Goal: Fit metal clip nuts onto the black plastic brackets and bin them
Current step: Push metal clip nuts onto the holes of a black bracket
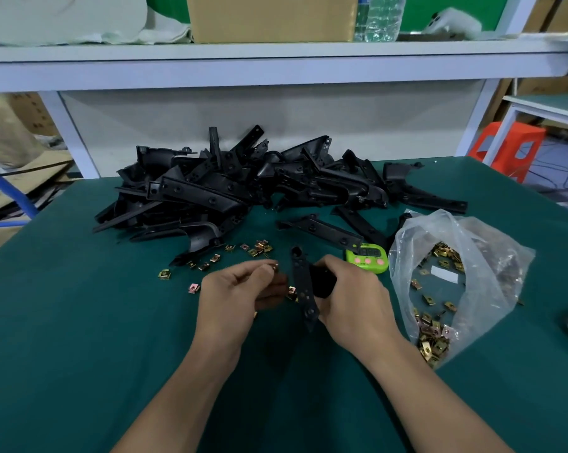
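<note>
My right hand (351, 299) grips a long black plastic bracket (304, 289), held roughly upright above the green mat. My left hand (233, 295) pinches a small brass-coloured clip nut (275, 267) between thumb and forefinger, just left of the bracket. Another clip nut (292, 291) shows at the bracket's left edge by my left fingertips; whether it sits on the bracket I cannot tell. Loose clip nuts (256, 248) lie scattered on the mat beyond my hands. A big pile of black brackets (243, 184) fills the back of the table.
A clear plastic bag (472, 256) holding several clip nuts lies open at the right. A green timer (367, 258) sits just beyond my right hand. The green mat (80, 322) covers the table. A white shelf (276, 63) overhangs the back.
</note>
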Tool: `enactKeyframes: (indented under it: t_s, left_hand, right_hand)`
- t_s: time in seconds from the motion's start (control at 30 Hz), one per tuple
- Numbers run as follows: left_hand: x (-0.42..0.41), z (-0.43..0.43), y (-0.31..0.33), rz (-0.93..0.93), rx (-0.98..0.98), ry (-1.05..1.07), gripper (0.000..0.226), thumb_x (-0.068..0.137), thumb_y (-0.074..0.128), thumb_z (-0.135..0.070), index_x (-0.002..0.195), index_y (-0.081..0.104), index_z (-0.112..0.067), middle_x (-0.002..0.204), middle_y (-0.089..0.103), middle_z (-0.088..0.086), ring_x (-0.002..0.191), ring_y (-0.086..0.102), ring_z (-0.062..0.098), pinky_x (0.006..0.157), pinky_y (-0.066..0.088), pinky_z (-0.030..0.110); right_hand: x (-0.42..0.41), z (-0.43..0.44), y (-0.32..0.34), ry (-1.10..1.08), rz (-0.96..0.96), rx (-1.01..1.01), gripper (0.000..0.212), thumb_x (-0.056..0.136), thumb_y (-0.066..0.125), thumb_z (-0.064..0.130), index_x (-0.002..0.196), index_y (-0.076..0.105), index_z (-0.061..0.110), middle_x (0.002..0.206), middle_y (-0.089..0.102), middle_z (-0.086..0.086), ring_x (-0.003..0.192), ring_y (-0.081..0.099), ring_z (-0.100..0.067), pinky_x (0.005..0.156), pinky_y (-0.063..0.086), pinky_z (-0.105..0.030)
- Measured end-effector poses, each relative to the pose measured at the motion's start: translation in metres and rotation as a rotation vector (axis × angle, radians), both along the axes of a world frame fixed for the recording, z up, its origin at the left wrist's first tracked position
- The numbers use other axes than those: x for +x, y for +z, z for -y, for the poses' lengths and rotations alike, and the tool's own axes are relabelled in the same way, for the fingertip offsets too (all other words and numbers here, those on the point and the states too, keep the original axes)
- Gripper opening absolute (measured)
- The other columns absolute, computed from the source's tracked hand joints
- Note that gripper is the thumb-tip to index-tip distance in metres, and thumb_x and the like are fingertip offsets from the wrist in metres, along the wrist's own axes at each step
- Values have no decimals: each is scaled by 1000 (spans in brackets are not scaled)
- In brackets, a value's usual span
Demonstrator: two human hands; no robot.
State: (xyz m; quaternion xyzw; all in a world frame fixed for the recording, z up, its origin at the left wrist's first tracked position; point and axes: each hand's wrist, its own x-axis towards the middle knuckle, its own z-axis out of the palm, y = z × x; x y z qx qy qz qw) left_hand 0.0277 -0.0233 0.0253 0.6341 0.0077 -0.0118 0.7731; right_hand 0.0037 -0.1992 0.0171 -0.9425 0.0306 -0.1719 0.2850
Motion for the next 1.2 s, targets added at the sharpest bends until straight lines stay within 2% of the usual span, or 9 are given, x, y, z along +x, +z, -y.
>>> enactKeyframes:
  t_s: [0.1, 0.2, 0.27, 0.37, 0.5, 0.7, 0.83, 1.0, 1.2]
  left_hand:
    - [-5, -5, -2, 23, 71, -21, 19, 92, 72, -8, 85, 83, -21, 80, 78, 12, 69, 75, 21, 61, 57, 22]
    - [-2, -9, 2, 4, 21, -74, 9, 80, 81, -16, 86, 84, -20, 81, 78, 11, 69, 73, 18, 63, 56, 20]
    - [2, -12, 2, -21, 2, -105, 22, 66, 86, -24, 88, 84, -19, 82, 78, 11, 71, 73, 15, 66, 56, 19]
    - [5, -13, -2, -28, 39, -104, 18, 76, 81, -4, 86, 84, -18, 83, 78, 8, 73, 71, 13, 68, 55, 18]
    - [4, -11, -2, -36, 0, -115, 30, 84, 66, 14, 82, 83, -10, 83, 78, 15, 76, 75, 18, 68, 58, 21]
    - [-1, -8, 4, 56, 15, -98, 15, 72, 71, -8, 79, 82, -15, 81, 77, 10, 75, 72, 15, 67, 57, 21]
    - [-1, -7, 3, 84, 83, -68, 30, 81, 69, 10, 72, 80, -17, 76, 76, 6, 73, 70, 11, 67, 54, 17]
    - [-2, -11, 3, 47, 79, -66, 22, 78, 79, 4, 78, 81, -18, 75, 74, 2, 70, 65, 8, 65, 52, 16]
    - [-1, -10, 3, -35, 98, -95, 21, 79, 79, 1, 79, 82, -19, 69, 72, 3, 62, 65, 9, 57, 50, 15]
  right_hand:
    - [0, -1, 1, -8, 23, -8, 18, 78, 69, 31, 91, 57, 31, 73, 61, 12, 67, 59, -18, 56, 46, -33]
    - [2, -2, 3, -17, 56, -15, 21, 77, 71, 30, 93, 57, 33, 77, 62, 13, 68, 58, -15, 59, 49, -34]
    - [5, -2, 3, -12, 69, 1, 26, 76, 75, 29, 94, 57, 33, 78, 61, 13, 68, 58, -13, 60, 50, -34]
    - [7, -1, 0, 11, 49, -4, 26, 76, 76, 29, 93, 57, 33, 75, 59, 14, 68, 56, -10, 57, 45, -32]
    - [9, 1, 0, 37, 33, -44, 23, 75, 74, 25, 90, 56, 30, 75, 58, 13, 68, 55, -15, 58, 43, -33]
    - [11, 4, -4, 36, 49, -47, 15, 73, 62, 31, 84, 53, 28, 70, 57, 12, 61, 52, -11, 53, 39, -31]
    - [10, 2, -7, 48, 52, -64, 16, 71, 62, 31, 83, 52, 27, 69, 56, 12, 60, 51, -12, 53, 42, -32]
    - [9, -1, -8, 47, 74, -52, 15, 68, 50, 35, 80, 48, 25, 67, 54, 11, 59, 50, -12, 52, 38, -31]
    - [10, -3, -6, 41, 35, -98, 10, 74, 60, 25, 81, 52, 26, 69, 56, 10, 60, 51, -12, 55, 42, -31]
